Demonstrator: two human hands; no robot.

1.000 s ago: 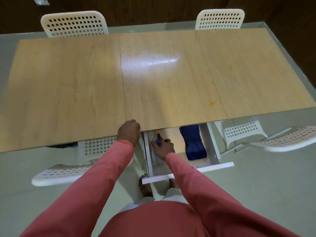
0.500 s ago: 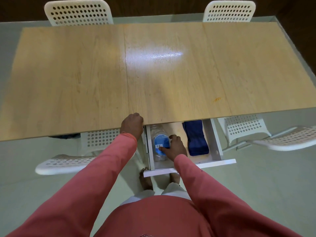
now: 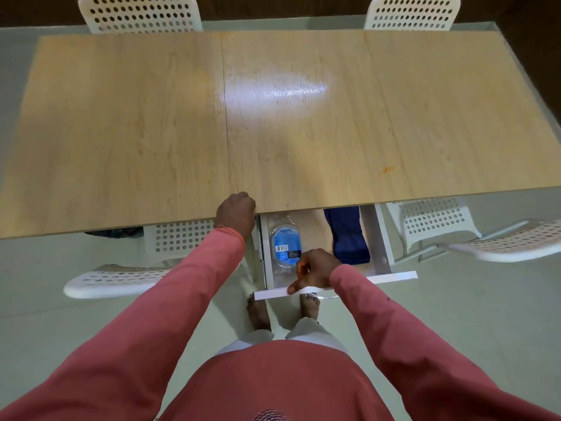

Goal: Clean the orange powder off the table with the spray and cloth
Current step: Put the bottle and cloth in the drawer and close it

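A small smear of orange powder lies on the wooden table, near its front edge on the right. Below that edge a white drawer stands pulled out. In it lie a clear spray bottle with a blue label on the left and a folded dark blue cloth on the right. My right hand grips the drawer's white front panel, thumb on its top edge, covering the bottle's near end. My left hand holds the table's front edge, fingers curled over it.
White perforated chairs stand around the table: two at the far side, one at my left and one at my right. My bare feet stand on the pale green floor under the drawer front.
My right hand has left the bottle inside the drawer and drawn back to the drawer front. The drawer is pulled further out, showing more of the bottle. My left hand stays on the table edge.
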